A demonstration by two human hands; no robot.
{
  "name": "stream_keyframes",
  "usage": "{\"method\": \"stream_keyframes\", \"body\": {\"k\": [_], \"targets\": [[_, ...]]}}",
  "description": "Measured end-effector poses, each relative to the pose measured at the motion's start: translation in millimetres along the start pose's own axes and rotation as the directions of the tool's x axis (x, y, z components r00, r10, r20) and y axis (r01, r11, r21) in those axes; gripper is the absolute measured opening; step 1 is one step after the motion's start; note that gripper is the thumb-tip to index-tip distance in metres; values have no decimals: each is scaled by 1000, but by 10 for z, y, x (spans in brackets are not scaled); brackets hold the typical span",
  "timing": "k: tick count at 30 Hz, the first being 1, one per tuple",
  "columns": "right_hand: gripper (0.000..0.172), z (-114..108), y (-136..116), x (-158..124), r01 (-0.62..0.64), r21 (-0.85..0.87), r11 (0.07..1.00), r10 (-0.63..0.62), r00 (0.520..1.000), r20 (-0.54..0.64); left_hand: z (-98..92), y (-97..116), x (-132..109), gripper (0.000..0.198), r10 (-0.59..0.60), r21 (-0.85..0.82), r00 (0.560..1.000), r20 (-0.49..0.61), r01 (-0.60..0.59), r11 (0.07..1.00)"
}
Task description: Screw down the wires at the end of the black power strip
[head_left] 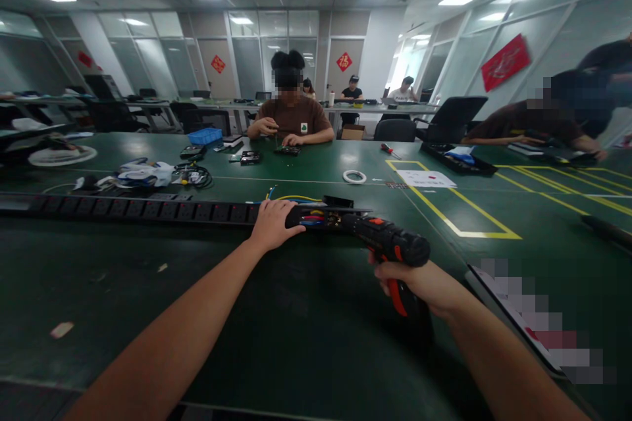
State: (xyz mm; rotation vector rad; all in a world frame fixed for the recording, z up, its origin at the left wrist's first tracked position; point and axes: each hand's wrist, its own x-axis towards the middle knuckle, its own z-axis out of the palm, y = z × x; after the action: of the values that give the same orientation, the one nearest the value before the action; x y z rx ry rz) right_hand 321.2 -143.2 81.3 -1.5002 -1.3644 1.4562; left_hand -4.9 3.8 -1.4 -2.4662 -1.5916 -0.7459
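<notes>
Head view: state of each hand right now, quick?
Left hand: laid on the power strip, thumb spread; whether it grips can't be told.
Right hand: closed, holding the drill.

An office-like assembly workshop, shown by the green workbench [276, 329], a cordless drill [388, 237] at four o'clock, a co-worker [291, 116] over small parts [288, 150] at twelve and glass partitions [557, 20] at two.
</notes>
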Motion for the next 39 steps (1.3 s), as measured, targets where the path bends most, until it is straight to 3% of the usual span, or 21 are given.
{"method": "stream_keyframes", "body": {"k": [22,39], "targets": [[27,14,-29,-13,29,-58,998,-29,1000,7,10,-17,1,66,7,-10,1000,-1,-7,1000],[36,20,-40,-23,20,-49,999,-19,1000,12,0,-1,-2,64,-3,-9,1000,1,3,1000]]}}
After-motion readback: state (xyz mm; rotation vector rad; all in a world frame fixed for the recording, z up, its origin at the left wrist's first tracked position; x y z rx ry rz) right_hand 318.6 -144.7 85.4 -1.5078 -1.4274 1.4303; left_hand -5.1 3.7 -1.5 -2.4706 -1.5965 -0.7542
